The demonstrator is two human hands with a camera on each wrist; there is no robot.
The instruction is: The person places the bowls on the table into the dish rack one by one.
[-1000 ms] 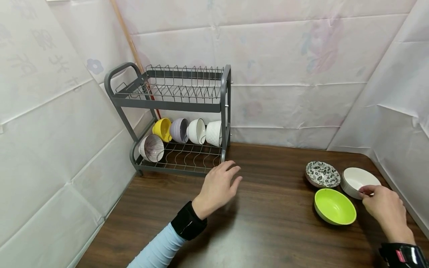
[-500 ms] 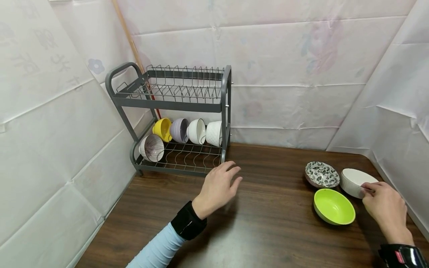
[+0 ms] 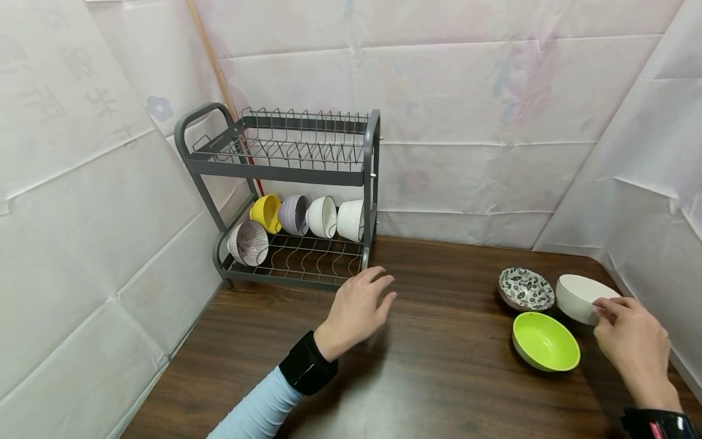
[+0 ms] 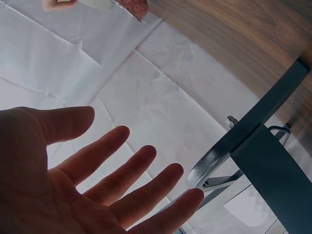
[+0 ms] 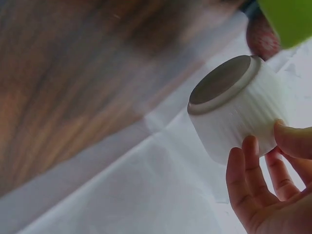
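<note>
At the right of the head view my right hand (image 3: 633,344) pinches the near rim of a white ribbed bowl (image 3: 576,306). The right wrist view shows the foot of this white bowl (image 5: 234,105) tilted off the table, with thumb and fingers at its rim. Left of it are a black-and-white patterned bowl (image 3: 526,289) and a lime-green bowl (image 3: 545,342). My left hand (image 3: 355,314) hovers with relaxed fingers before the right front corner of the grey dish rack (image 3: 280,174). In the left wrist view my left hand (image 4: 107,180) holds nothing.
Several bowls lean in the rack's lower tier: yellow bowl (image 3: 266,213), lilac bowl (image 3: 293,214), white bowls and a streaked bowl (image 3: 248,243) in front. White sheets (image 3: 466,122) hang around the brown table (image 3: 439,366). A wooden stick (image 3: 211,55) stands behind the rack.
My right hand has tilted the white bowl, raising its near side. The left hand has held its place. The head view has shifted slightly.
</note>
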